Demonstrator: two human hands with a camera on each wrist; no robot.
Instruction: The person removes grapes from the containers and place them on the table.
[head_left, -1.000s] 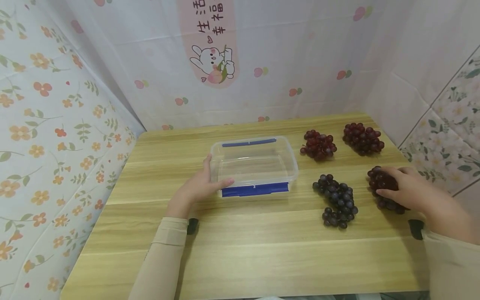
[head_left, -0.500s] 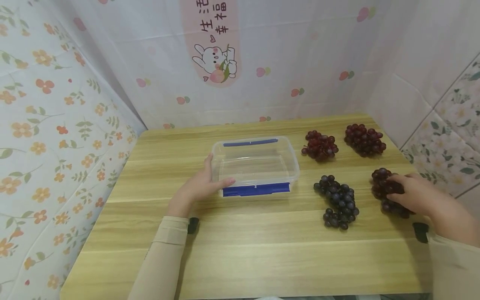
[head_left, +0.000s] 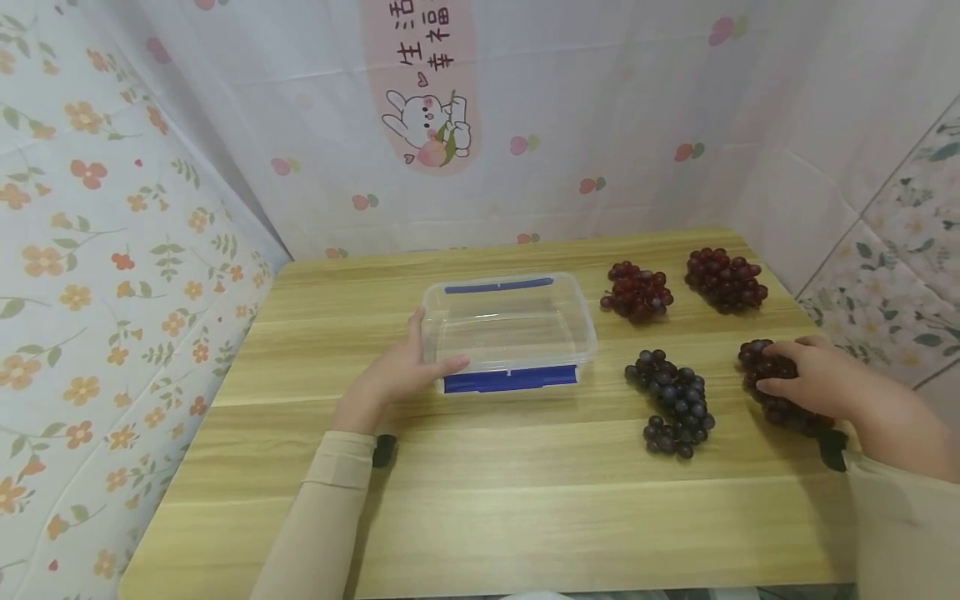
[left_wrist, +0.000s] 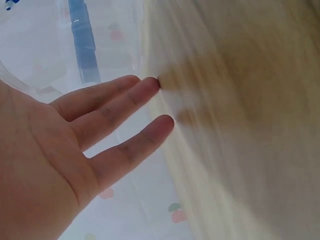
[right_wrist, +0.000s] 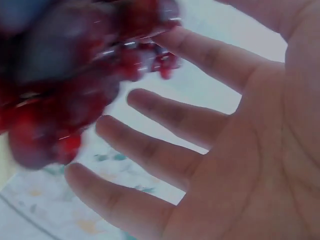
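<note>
A clear plastic container [head_left: 512, 377] with blue side clips stands without a lid in the middle of the table. My left hand [head_left: 397, 371] rests at its left end, thumb over the near corner of the rim and fingers along the side. In the left wrist view the fingers [left_wrist: 135, 147] are straight. At the right, my right hand [head_left: 832, 383] is over a dark red bunch of grapes [head_left: 783, 408], thumb and fingers touching its top. The right wrist view shows the fingers [right_wrist: 145, 150] nearly straight and spread beside the grapes [right_wrist: 55, 100].
A bunch of black grapes [head_left: 675, 404] lies between the container and my right hand. Two red bunches, a smaller one [head_left: 637, 292] and a larger one [head_left: 726, 279], lie farther back. Patterned cloth [head_left: 562, 125] hangs behind the wooden table [head_left: 525, 508].
The bunch under my right hand has shifted slightly towards the near right. My left hand and the container stay in place.
</note>
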